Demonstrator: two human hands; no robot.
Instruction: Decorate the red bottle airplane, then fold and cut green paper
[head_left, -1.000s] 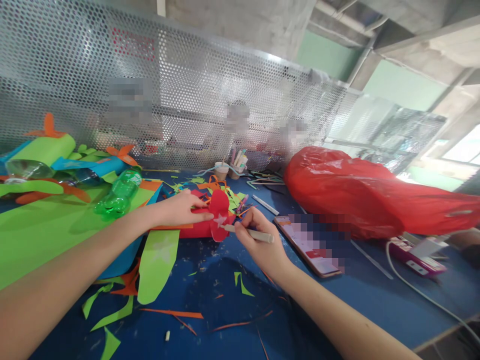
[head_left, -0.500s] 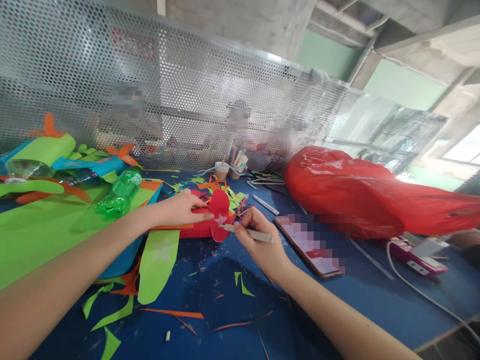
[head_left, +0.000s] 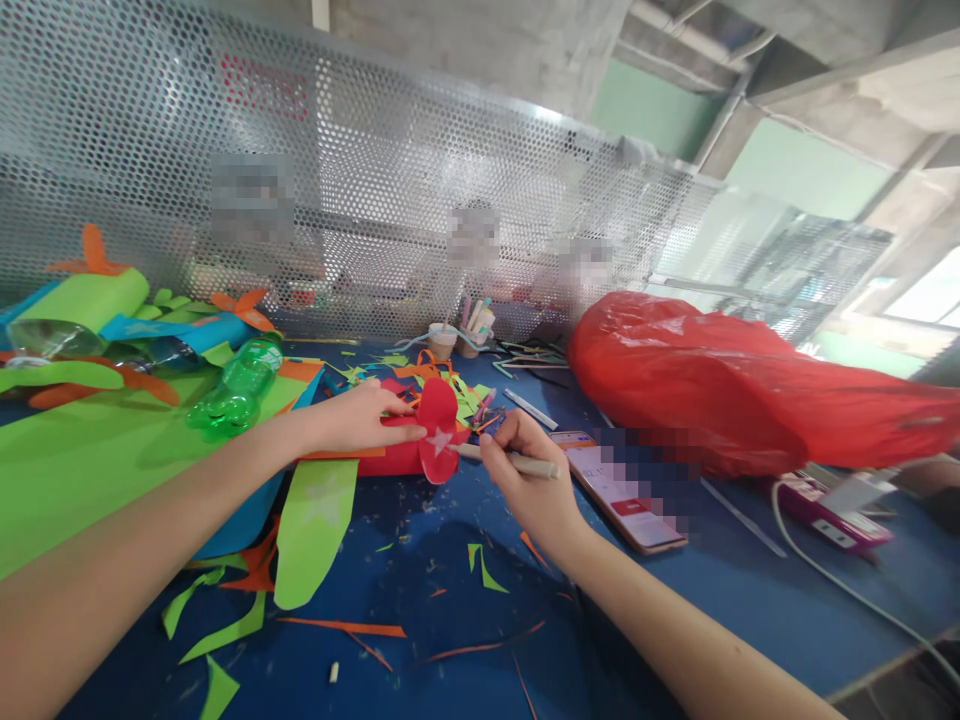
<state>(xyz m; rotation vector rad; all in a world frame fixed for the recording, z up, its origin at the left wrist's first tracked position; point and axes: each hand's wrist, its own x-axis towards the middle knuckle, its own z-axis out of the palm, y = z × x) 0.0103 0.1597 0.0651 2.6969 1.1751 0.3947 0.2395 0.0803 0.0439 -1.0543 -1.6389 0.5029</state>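
Note:
My left hand (head_left: pixel 369 416) is closed on a red paper-covered body (head_left: pixel 394 462), its thumb pressed along the top. On the end of that body, a red paper piece with rounded lobes (head_left: pixel 437 402) carries a whitish star (head_left: pixel 438 441). In my right hand (head_left: pixel 529 470) is a pale marker (head_left: pixel 534 467), gripped like a pen. The marker's tip is just right of the star, at the edge of the red piece; I cannot tell whether it touches. Beneath my left wrist, a light green wing-shaped piece (head_left: pixel 319 535) with a pale star sticks out toward me.
Left are a green bottle (head_left: pixel 238 385), light green sheets (head_left: pixel 90 450) and paper-covered bottle models (head_left: pixel 184 340). Paper scraps (head_left: pixel 225 630) litter the blue table. A phone (head_left: pixel 622 495), red plastic bag (head_left: pixel 720 385) and power strip (head_left: pixel 836 520) lie right. Cups of pens (head_left: pixel 474 335) stand behind.
My right hand has drawn slightly to the right, taking the marker's tip from the star to the edge of the red piece. My left hand stays in place.

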